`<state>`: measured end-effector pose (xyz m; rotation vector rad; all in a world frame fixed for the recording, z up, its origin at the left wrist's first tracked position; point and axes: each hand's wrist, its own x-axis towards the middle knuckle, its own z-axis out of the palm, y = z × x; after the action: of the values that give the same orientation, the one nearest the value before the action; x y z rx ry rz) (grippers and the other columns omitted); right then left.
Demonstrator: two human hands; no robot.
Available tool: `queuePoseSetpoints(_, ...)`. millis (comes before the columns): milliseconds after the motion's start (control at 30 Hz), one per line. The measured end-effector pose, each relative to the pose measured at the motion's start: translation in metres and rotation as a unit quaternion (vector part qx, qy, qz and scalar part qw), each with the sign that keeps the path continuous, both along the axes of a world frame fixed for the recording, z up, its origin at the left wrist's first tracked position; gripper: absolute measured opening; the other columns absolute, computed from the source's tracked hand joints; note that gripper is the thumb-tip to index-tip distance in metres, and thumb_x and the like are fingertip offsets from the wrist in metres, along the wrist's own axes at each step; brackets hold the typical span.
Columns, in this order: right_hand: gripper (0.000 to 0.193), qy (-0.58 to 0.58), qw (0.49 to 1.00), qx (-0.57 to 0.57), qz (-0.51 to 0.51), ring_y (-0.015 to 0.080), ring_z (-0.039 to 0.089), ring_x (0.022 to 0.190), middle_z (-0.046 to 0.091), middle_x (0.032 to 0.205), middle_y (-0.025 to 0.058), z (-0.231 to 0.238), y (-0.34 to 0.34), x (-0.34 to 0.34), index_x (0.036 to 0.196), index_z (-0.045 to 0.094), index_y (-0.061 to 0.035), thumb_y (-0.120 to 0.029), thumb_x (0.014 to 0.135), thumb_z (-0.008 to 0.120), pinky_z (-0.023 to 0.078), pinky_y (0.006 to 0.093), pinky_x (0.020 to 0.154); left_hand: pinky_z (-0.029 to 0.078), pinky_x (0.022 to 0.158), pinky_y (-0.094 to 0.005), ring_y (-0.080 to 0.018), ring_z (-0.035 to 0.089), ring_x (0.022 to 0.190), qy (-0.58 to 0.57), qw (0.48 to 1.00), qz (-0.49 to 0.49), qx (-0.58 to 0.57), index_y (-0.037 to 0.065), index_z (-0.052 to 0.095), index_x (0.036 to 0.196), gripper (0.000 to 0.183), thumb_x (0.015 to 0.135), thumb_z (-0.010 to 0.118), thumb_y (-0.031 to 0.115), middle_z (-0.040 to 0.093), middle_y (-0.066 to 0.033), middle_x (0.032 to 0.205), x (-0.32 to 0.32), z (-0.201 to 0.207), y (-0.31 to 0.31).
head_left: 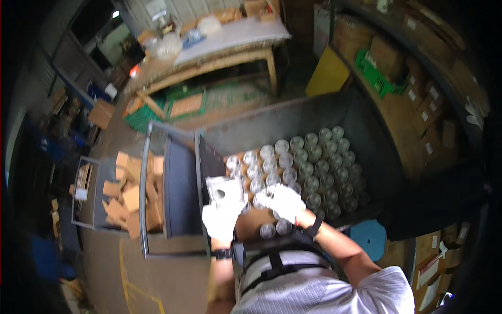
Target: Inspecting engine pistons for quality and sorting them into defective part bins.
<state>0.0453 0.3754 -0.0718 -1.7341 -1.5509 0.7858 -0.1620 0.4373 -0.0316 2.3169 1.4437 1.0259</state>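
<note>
Both my hands wear white gloves and reach over a dark metal bin (240, 123) with rows of clear round glasses (282, 145) standing on brown cardboard (253, 222). My left hand (220, 220), at the bin's left side, is closed on a whitish square piece (226, 189) with a dark round spot in its middle. To the right of it, my right hand (285, 203) is just above the glasses, its fingers bent and pressed together. What those fingertips hold, if anything, is hidden among the glasses under them.
Left of the bin, a metal cart (145, 193) adjoins a heap of cardboard pieces (133, 199). A wooden-legged worktable (235, 36) stands at the back. Cardboard boxes and a green crate (377, 76) line the right. A blue round-edged seat (367, 239) is near my right elbow.
</note>
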Motion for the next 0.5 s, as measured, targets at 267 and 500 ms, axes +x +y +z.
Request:
queuePoseSetpoints(267, 0.053, 0.027, 0.988, 0.147, 0.025, 0.0257, 0.064, 0.091, 0.067, 0.104, 0.0134, 0.051, -0.005, -0.007, 0.122, 0.064, -0.0039, -0.044, 0.088, 0.069, 0.051, 0.0376, 0.082, 0.054, 0.057, -0.0389, -0.0298, 0.067, 0.059, 0.105, 0.992, -0.065, 0.001, 0.011, 0.075, 0.077, 0.046, 0.066, 0.082, 0.056, 0.069, -0.0092, 0.066, -0.010, -0.007, -0.019)
queuePoseSetpoints(500, 0.036, 0.126, 0.989, 0.018, 0.069, 0.0216, 0.063, 0.084, 0.069, 0.091, 0.0069, 0.089, -0.018, 0.008, 0.097, 0.072, -0.0116, -0.046, 0.088, 0.066, 0.048, 0.0339, 0.078, 0.056, 0.068, -0.0275, -0.0150, 0.072, 0.079, 0.117, 0.975, -0.177, -0.067, 0.015, 0.075, 0.104, 0.056, 0.072, 0.077, 0.062, 0.075, 0.0020, 0.091, 0.007, 0.010, -0.013)
